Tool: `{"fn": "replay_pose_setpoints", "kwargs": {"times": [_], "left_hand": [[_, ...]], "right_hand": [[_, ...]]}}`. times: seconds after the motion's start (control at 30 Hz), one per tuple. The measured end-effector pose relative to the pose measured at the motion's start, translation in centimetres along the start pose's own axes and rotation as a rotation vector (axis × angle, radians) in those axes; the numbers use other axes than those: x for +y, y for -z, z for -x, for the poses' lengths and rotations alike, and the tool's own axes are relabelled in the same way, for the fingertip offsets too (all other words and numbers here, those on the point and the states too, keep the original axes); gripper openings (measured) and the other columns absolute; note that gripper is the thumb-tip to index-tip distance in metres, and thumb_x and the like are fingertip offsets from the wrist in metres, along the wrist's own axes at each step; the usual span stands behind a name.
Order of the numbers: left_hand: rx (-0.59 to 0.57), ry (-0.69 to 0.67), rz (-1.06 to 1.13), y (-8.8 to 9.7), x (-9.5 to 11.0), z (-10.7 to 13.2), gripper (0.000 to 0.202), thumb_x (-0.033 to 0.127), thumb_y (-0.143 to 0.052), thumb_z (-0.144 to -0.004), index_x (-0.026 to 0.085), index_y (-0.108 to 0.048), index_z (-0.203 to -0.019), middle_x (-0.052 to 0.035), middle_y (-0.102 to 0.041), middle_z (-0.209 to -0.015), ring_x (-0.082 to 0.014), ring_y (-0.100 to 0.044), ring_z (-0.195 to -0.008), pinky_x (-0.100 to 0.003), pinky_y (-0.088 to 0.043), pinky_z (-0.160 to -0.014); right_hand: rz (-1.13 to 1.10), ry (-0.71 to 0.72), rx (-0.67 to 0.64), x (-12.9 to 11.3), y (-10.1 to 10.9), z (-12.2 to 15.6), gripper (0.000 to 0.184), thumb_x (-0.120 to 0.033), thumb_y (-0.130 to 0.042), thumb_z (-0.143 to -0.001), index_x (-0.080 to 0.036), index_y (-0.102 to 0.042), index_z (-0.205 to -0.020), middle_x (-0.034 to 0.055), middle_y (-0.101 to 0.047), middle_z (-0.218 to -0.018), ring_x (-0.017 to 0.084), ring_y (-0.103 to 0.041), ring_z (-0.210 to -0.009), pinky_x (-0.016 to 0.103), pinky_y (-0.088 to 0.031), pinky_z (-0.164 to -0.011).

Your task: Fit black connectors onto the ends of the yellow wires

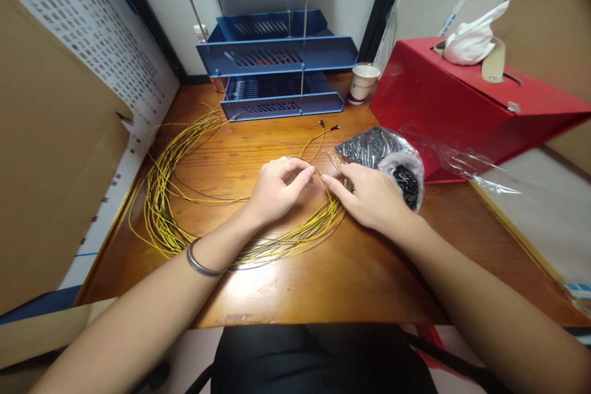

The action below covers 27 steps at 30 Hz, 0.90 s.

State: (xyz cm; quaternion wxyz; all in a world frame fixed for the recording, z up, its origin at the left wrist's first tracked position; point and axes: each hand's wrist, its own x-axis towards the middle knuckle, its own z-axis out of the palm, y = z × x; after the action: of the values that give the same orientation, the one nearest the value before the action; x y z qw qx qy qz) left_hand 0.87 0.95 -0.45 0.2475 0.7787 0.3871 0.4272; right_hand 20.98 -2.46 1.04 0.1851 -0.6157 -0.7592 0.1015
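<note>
A large loop of thin yellow wires (pixel 161 209) lies on the wooden desk (pixel 351 271). My left hand (pixel 274 188) pinches one yellow wire end between thumb and fingers at the desk's middle. My right hand (pixel 369 194) meets it from the right, fingertips closed on a small dark piece at that same wire end; the piece is too small to identify. Two wire ends with black tips (pixel 327 127) lie just beyond my hands. A clear plastic bag of small black parts (pixel 388 157) sits beside my right hand.
A blue stacked paper tray (pixel 281 55) stands at the back of the desk, a paper cup (pixel 363 82) to its right. A red box (pixel 466 104) with white tissue on top fills the right side. Cardboard (pixel 50 154) walls the left.
</note>
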Motion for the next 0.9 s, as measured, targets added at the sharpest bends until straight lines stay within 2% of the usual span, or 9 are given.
{"fn": "replay_pose_setpoints", "kwargs": {"times": [0.13,0.27,0.33,0.43,0.47,0.53,0.63,0.77,0.9], "left_hand": [[-0.008,0.005,-0.153,0.0,-0.2,-0.1,0.023,0.031,-0.059,-0.096,0.018,-0.071,-0.083,-0.005,-0.078,-0.088,-0.0194,-0.067,-0.083,-0.035,-0.052,-0.084],[-0.07,0.007,-0.27,0.1,-0.7,-0.2,0.021,0.027,-0.056,-0.096,0.018,-0.067,-0.08,-0.0089,-0.075,-0.12,-0.0251,-0.064,-0.12,-0.045,-0.046,-0.108],[-0.126,0.049,-0.338,0.2,-1.1,-0.4,0.023,0.027,-0.052,-0.097,0.018,-0.065,-0.082,-0.0121,-0.067,-0.138,-0.0277,-0.054,-0.137,-0.049,-0.041,-0.116],[-0.27,0.129,-0.417,0.4,-1.5,-0.6,0.026,0.029,-0.045,-0.101,0.016,-0.063,-0.087,-0.0165,-0.05,-0.156,-0.0296,-0.041,-0.149,-0.053,-0.032,-0.123],[-0.315,0.149,-0.433,0.4,-1.6,-0.7,0.027,0.03,-0.043,-0.102,0.016,-0.062,-0.089,-0.017,-0.045,-0.159,-0.03,-0.038,-0.151,-0.054,-0.029,-0.124],[-0.385,0.166,-0.45,0.4,-1.6,-0.9,0.029,0.032,-0.04,-0.103,0.016,-0.06,-0.091,-0.0164,-0.041,-0.162,-0.0298,-0.034,-0.153,-0.056,-0.025,-0.126],[-0.431,0.171,-0.46,0.4,-1.4,-1.4,0.029,0.032,-0.038,-0.103,0.017,-0.059,-0.09,-0.0167,-0.04,-0.162,-0.0296,-0.033,-0.154,-0.059,-0.023,-0.126],[-0.435,0.196,-0.464,0.7,-1.0,-2.5,0.028,0.033,-0.039,-0.101,0.017,-0.059,-0.091,-0.0198,-0.041,-0.161,-0.0334,-0.039,-0.15,-0.061,-0.031,-0.121],[-0.45,0.225,-0.46,0.7,-1.3,-4.3,0.026,0.032,-0.041,-0.099,0.018,-0.058,-0.085,-0.0179,-0.055,-0.151,-0.0327,-0.048,-0.144,-0.053,-0.038,-0.117]], "right_hand": [[0.033,-0.068,0.015,0.0,-0.1,0.1,0.044,-0.055,-0.049,-0.098,-0.02,-0.067,-0.079,0.0078,-0.075,-0.086,0.023,-0.066,-0.078,0.033,-0.04,-0.07],[-0.003,-0.046,0.132,0.1,0.7,-0.7,0.031,-0.044,-0.053,-0.098,-0.02,-0.072,-0.092,0.0061,-0.077,-0.091,0.022,-0.068,-0.08,0.034,-0.044,-0.072],[0.059,-0.051,0.187,0.6,1.8,-2.3,0.025,-0.036,-0.054,-0.096,-0.021,-0.075,-0.1,0.007,-0.078,-0.097,0.024,-0.069,-0.086,0.036,-0.047,-0.076],[0.218,-0.095,0.183,2.0,3.2,-6.4,0.026,-0.031,-0.057,-0.092,-0.022,-0.076,-0.108,0.0106,-0.078,-0.107,0.029,-0.07,-0.093,0.041,-0.049,-0.08],[0.258,-0.109,0.163,2.7,3.5,-8.0,0.028,-0.03,-0.059,-0.091,-0.022,-0.077,-0.111,0.0116,-0.077,-0.109,0.03,-0.07,-0.095,0.043,-0.05,-0.081],[0.296,-0.115,0.039,3.9,3.5,-11.1,0.03,-0.026,-0.063,-0.087,-0.023,-0.078,-0.112,0.0125,-0.077,-0.11,0.031,-0.07,-0.098,0.043,-0.051,-0.083],[0.285,-0.097,-0.135,5.1,2.9,-14.6,0.038,-0.021,-0.07,-0.08,-0.023,-0.077,-0.117,0.0136,-0.076,-0.114,0.029,-0.069,-0.101,0.04,-0.053,-0.085],[0.395,-0.083,-0.218,5.3,1.9,-16.5,0.049,-0.022,-0.075,-0.073,-0.023,-0.075,-0.122,0.016,-0.073,-0.121,0.033,-0.069,-0.104,0.043,-0.053,-0.084],[0.464,-0.037,-0.218,5.0,1.7,-17.2,0.038,-0.022,-0.079,-0.071,-0.021,-0.077,-0.109,0.0155,-0.074,-0.11,0.032,-0.068,-0.102,0.043,-0.052,-0.086]]}}
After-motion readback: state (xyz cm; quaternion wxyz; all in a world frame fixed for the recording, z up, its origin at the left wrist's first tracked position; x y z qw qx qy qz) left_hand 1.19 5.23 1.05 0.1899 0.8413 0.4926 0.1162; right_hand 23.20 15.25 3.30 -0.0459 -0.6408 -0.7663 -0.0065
